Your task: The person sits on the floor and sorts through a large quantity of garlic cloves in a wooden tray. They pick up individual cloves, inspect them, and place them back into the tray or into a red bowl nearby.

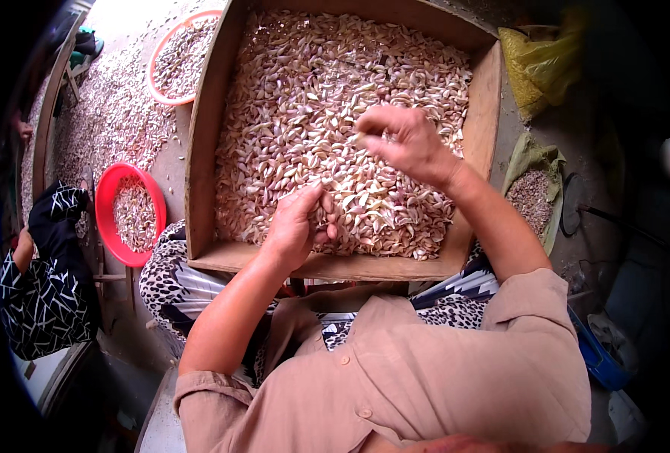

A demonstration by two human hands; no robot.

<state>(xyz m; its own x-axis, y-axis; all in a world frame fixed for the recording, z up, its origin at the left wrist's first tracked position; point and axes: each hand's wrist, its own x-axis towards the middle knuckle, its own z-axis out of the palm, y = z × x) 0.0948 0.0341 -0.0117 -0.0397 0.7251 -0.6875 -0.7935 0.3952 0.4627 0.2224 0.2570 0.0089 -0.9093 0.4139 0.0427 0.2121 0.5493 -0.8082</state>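
Just in front of me sits a big wooden tray [335, 267]. To its left is a round red basin [106, 211]. My right hand [412, 147] is over the middle, thumb and finger bent close together. My left hand [292, 226] is near the front edge, fingers curled in. Little garlic cloves [297, 113] fill the tray below both hands; I cannot tell if I pinch any.

You've got open air over the garlic cloves [289, 90] toward the tray's [200, 151] far-left corner. Your left forearm [237, 313] blocks the near edge, your right forearm [497, 219] the right one. Raised walls all round; red basin [102, 219] crowds the near-left corner.
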